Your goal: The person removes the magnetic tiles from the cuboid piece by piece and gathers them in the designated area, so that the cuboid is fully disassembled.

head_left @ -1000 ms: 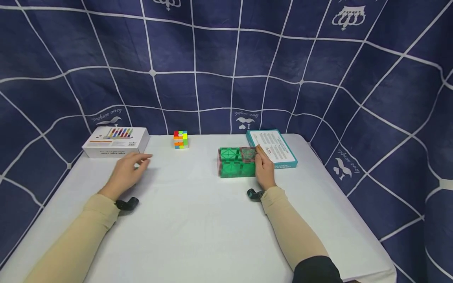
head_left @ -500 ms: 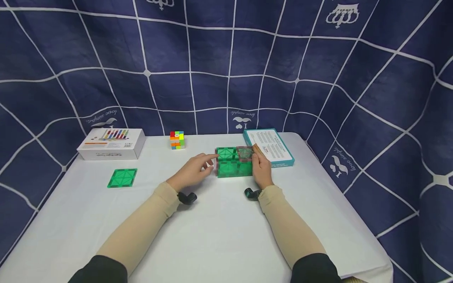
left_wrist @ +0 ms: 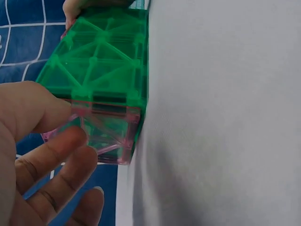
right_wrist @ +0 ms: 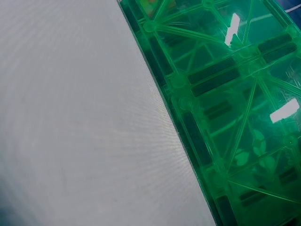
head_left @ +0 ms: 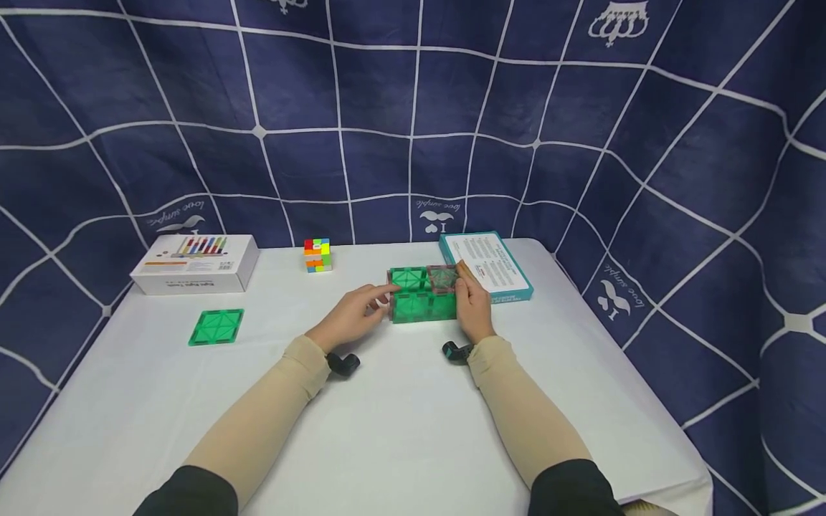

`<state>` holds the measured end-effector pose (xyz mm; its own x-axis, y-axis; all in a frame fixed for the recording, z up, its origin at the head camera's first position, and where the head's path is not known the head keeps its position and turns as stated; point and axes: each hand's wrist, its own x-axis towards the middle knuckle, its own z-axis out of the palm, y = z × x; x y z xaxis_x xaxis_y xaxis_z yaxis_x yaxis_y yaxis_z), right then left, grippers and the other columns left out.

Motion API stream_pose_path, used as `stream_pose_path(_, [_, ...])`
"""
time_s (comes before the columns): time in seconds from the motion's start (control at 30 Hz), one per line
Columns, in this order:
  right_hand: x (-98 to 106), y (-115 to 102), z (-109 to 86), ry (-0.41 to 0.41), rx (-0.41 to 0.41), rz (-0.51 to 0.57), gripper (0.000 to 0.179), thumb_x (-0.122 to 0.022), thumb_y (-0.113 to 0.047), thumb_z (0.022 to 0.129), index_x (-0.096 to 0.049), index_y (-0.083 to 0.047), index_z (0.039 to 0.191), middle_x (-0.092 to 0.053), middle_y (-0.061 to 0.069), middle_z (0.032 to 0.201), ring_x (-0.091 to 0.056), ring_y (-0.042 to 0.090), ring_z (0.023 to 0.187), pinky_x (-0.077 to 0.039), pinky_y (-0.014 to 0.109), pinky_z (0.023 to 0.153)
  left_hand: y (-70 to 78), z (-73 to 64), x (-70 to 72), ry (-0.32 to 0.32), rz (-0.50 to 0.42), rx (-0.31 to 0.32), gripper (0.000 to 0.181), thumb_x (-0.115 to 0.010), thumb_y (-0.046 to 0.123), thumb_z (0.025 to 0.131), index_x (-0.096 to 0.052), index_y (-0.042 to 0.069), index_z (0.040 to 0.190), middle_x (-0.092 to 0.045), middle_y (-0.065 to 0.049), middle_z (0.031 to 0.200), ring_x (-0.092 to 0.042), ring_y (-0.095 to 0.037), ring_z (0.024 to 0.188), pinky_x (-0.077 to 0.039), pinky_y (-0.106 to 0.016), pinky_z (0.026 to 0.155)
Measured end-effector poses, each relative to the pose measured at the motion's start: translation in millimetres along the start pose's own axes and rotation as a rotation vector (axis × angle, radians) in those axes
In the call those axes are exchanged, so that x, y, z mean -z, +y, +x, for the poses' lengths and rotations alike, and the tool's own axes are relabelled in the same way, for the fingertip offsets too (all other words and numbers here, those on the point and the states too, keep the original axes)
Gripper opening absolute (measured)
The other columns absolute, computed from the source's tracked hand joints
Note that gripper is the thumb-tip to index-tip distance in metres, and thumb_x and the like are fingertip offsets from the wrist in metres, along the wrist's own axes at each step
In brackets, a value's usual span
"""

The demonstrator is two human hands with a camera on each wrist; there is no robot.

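In the head view, a box-shaped build of green and pink see-through magnetic tiles (head_left: 424, 307) stands on the table. My left hand (head_left: 348, 315) is at its left end, index finger stretched out to the top edge. The left wrist view shows the pink end tile (left_wrist: 110, 132) close to that hand's fingers, the others loosely bent. My right hand (head_left: 474, 304) grips the build's right end, thumb toward the front; its fingers do not show in the right wrist view, where green tiles (right_wrist: 244, 108) fill the right side. A single green tile (head_left: 216, 327) lies flat at the left.
A white box (head_left: 196, 265) is at the back left, with a puzzle cube (head_left: 318, 256) to its right. Behind my right hand lies a teal-edged box (head_left: 513, 294) with a printed white top. A blue curtain (head_left: 381, 93) hangs along the table's far side.
My left hand has moved right, from near the white box to the build's left end. The flat green tile now shows near where that hand was. My right hand has stayed at the build.
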<state>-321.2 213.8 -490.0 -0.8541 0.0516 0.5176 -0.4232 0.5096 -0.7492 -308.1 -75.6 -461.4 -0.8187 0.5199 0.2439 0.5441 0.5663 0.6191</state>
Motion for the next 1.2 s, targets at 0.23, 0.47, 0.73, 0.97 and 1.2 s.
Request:
stream_pose_path(0.23, [-0.1, 0.8, -0.1, 0.009, 0.008, 0.005, 0.047, -0.040, -0.028, 0.113, -0.049, -0.001, 0.151, -0.047, 0.009, 0.158, -0.038, 0.024, 0.151, -0.032, 0.041, 0.123, -8.8, -5.1, 6.5, 0.085, -0.074, -0.002, 0.039, -0.071, 0.014, 0.098, -0.065, 0.013, 0.136, -0.071, -0.003, 0.116, -0.068, -0.019, 0.100, -0.057, -0.040, 0.091])
stream_pose_path(0.47, [0.1, 2.0, -0.2, 0.016, -0.001, -0.001, 0.048, -0.038, -0.030, 0.113, -0.048, -0.003, 0.151, -0.047, 0.007, 0.159, -0.038, 0.024, 0.151, -0.032, 0.041, 0.123, -14.4, -8.5, 9.8, 0.132, -0.095, 0.007, 0.033, -0.078, 0.020, 0.094, -0.070, 0.011, 0.125, -0.074, -0.001, 0.107, -0.069, -0.018, 0.100, -0.058, -0.041, 0.093])
stream_pose_path(0.73, [-0.9, 1.3, 0.6, 0.009, 0.002, 0.011, 0.046, -0.039, -0.026, 0.113, -0.048, -0.001, 0.151, -0.047, 0.009, 0.158, -0.038, 0.025, 0.151, -0.031, 0.041, 0.123, -25.8, -14.4, 14.7, 0.162, -0.091, 0.020, 0.018, -0.080, 0.018, 0.091, -0.076, 0.014, 0.108, -0.078, 0.002, 0.098, -0.072, -0.017, 0.093, -0.059, -0.039, 0.088])
stream_pose_path(0.97, [-1.1, -1.5, -0.1, -0.005, -0.009, 0.010, 0.046, -0.040, -0.025, 0.113, -0.047, -0.001, 0.151, -0.046, 0.013, 0.158, -0.038, 0.031, 0.151, -0.030, 0.043, 0.124, -33.5, -24.5, 27.9, 0.188, -0.115, 0.046, 0.021, -0.083, 0.020, 0.089, -0.079, 0.013, 0.108, -0.078, 0.003, 0.094, -0.071, -0.014, 0.085, -0.060, -0.030, 0.080])
stream_pose_path(1.2, [1.2, -1.0, -0.2, -0.001, -0.010, -0.002, 0.047, -0.040, -0.024, 0.113, -0.048, 0.002, 0.151, -0.046, 0.013, 0.159, -0.037, 0.029, 0.152, -0.030, 0.043, 0.124, -40.3, -52.5, 55.7, 0.229, -0.085, 0.100, 0.023, -0.084, 0.025, 0.089, -0.080, 0.015, 0.108, -0.078, 0.001, 0.094, -0.070, -0.015, 0.083, -0.057, -0.021, 0.076])
